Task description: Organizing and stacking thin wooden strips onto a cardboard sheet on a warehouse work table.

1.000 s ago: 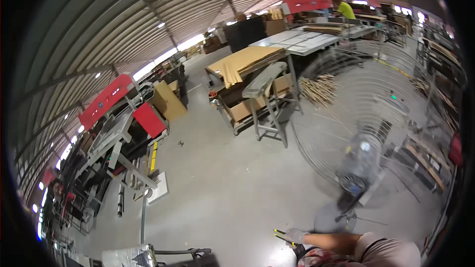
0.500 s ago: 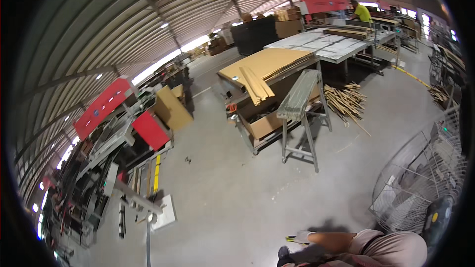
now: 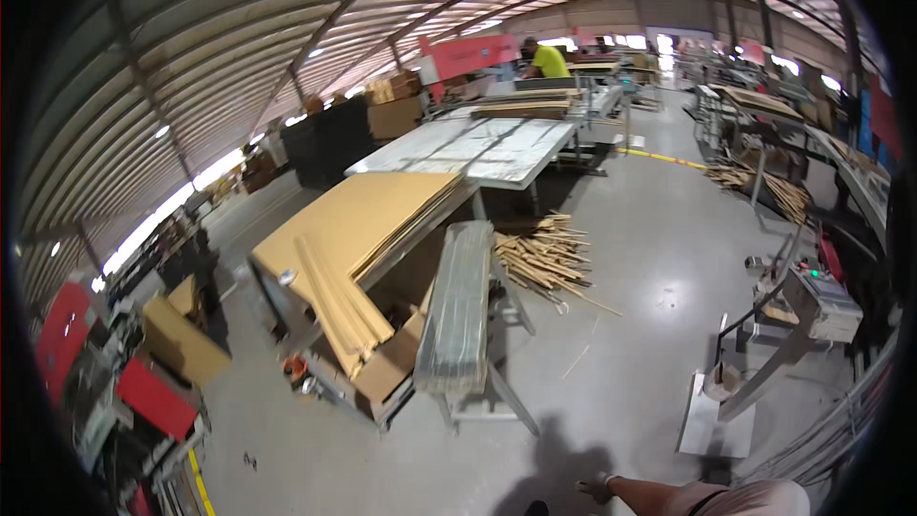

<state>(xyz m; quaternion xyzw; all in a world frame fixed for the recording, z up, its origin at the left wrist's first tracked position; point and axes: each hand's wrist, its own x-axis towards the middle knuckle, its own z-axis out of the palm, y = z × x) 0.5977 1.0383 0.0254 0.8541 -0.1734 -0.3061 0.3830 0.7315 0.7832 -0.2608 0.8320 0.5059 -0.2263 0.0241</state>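
Note:
My right hand hangs low at the bottom edge, in what looks like a light glove with the forearm bare. It is small and blurred, so its fingers and anything in them cannot be made out. My left hand is out of view. Nearest ahead stands a grey sawhorse-like stand bearing a stack of long grey strips. Left of it, a wheeled cart carries large tan boards. Several long tan strips lie across the boards, with a small white roll beside them.
Loose wooden sticks are heaped on the floor behind the stand. A white-topped table extends beyond, where a person in a yellow shirt works. A machine post on a white base plate and wire fan guard are at right.
My view has swung right and closer to the stand and cart, which now sit larger and further left. My right hand stays low at the bottom edge.

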